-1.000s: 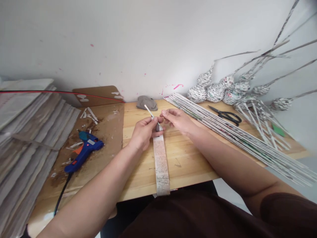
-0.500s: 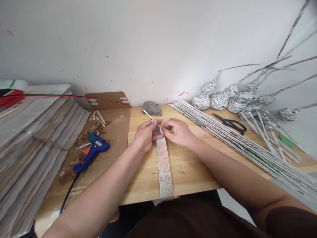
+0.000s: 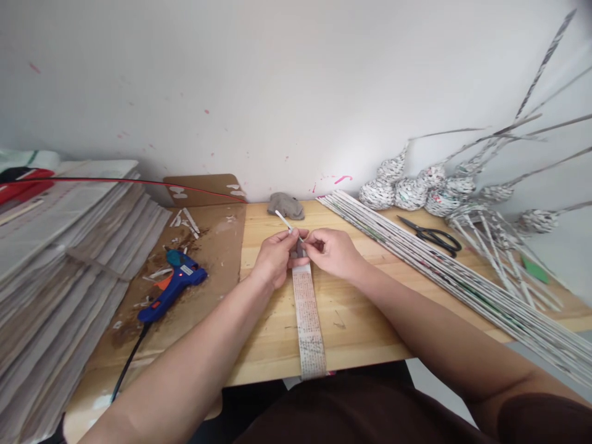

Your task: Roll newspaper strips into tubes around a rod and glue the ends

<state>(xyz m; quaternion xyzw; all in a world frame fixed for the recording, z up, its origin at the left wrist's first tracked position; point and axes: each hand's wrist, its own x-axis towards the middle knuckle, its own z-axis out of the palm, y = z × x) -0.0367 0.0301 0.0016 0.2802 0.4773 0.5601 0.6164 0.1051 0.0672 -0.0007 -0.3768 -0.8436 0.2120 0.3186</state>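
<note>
A long printed newspaper strip runs from my hands down over the table's front edge. My left hand is closed on its far end, thumb on top, fingers partly beneath. A thin white rolled tip sticks out beyond my left thumb, towards the wall. My right hand pinches the right side of the strip's rolled end, close against my left fingers. The fingertips hide much of the rolled part.
On the left, a blue glue gun lies on stained cardboard beside a tall newspaper stack. A grey cloth sits by the wall. Rightward are rolled paper sticks, black scissors and several woven paper gourds.
The white tip now shows slightly farther right and lower. My right fingers have shifted a little on the strip. The whole view has moved slightly.
</note>
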